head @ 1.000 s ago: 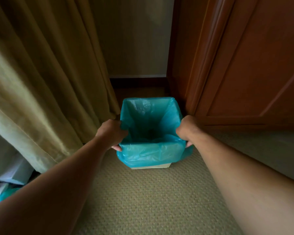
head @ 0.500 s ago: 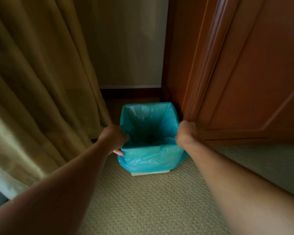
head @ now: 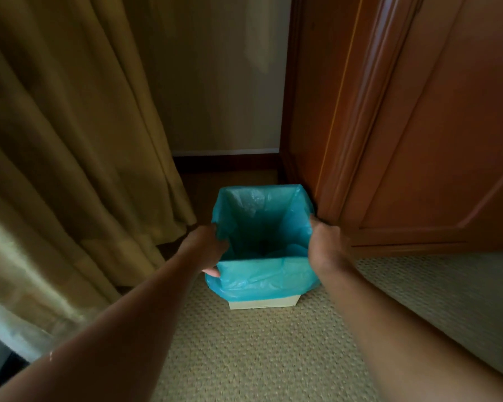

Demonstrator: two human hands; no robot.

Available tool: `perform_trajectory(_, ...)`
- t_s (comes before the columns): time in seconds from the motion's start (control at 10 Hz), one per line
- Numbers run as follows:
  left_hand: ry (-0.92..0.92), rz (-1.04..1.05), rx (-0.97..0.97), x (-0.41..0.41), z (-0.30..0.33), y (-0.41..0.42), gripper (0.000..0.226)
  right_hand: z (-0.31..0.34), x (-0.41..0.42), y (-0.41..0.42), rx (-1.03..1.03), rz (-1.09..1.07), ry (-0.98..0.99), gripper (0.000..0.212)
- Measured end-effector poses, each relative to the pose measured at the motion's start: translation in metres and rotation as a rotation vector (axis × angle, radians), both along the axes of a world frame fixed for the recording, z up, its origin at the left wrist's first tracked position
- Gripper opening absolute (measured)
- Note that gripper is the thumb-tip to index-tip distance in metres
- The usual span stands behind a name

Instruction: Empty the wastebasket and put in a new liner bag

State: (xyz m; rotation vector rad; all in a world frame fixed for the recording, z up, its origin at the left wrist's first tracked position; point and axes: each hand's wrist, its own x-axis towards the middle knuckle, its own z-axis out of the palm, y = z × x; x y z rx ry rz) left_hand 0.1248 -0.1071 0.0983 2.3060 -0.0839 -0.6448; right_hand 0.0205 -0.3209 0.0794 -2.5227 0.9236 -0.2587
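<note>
A square cream wastebasket [head: 263,303] stands on the carpet in the corner, lined with a teal plastic liner bag [head: 266,274] folded over its rim. The bag's inside looks empty. My left hand [head: 205,246] grips the basket's left side over the bag, fingers wrapped under the fold. My right hand [head: 325,245] grips the right side the same way. Only the basket's bottom strip shows below the bag.
A beige curtain [head: 70,169] hangs close on the left, reaching the floor. A wooden cabinet [head: 404,140] stands right beside the basket. A wall with dark baseboard [head: 227,162] is behind. Woven carpet [head: 259,358] lies in front.
The basket, held on both sides, has moved away from me toward the corner beside the cabinet. My view has tilted up, and the white and teal items at the lower left have left the view.
</note>
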Motion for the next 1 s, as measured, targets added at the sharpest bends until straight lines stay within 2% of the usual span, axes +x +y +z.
perform_trajectory(0.1,0.006,0.047,-0.046,-0.004,-0.009,0.003,0.037,-0.009,-0.003,0.001,0.142,-0.036,-0.048,0.051)
perform_trajectory(0.2,0.0,0.091,-0.145,-0.01,-0.01,0.008,0.04,-0.019,-0.011,0.006,0.334,-0.039,-0.219,0.047)
perform_trajectory(0.3,-0.007,0.106,-0.186,-0.015,-0.006,0.012,0.044,-0.018,-0.02,0.012,0.457,-0.038,-0.279,0.045)
perform_trajectory(0.4,0.009,0.072,-0.162,-0.018,-0.003,0.013,0.047,-0.014,-0.023,0.014,0.518,-0.025,-0.247,0.046)
perform_trajectory(0.6,-0.049,-0.015,0.006,-0.028,0.009,0.025,0.059,0.002,-0.036,0.005,0.483,-0.046,-0.21,0.046)
perform_trajectory(0.7,-0.201,-0.116,0.145,-0.039,0.006,0.04,0.059,-0.007,-0.051,0.004,0.483,-0.055,-0.156,0.052)
perform_trajectory(0.8,-0.229,-0.131,0.114,-0.06,-0.005,0.056,0.056,-0.025,-0.067,0.007,0.493,-0.063,-0.147,0.048)
perform_trajectory(0.9,-0.126,-0.182,0.145,-0.081,-0.027,0.073,0.056,-0.043,-0.078,0.013,0.524,-0.089,-0.146,0.049)
perform_trajectory(1.0,-0.129,-0.28,0.273,-0.1,-0.042,0.084,0.059,-0.061,-0.09,0.02,0.523,-0.114,-0.151,0.04)
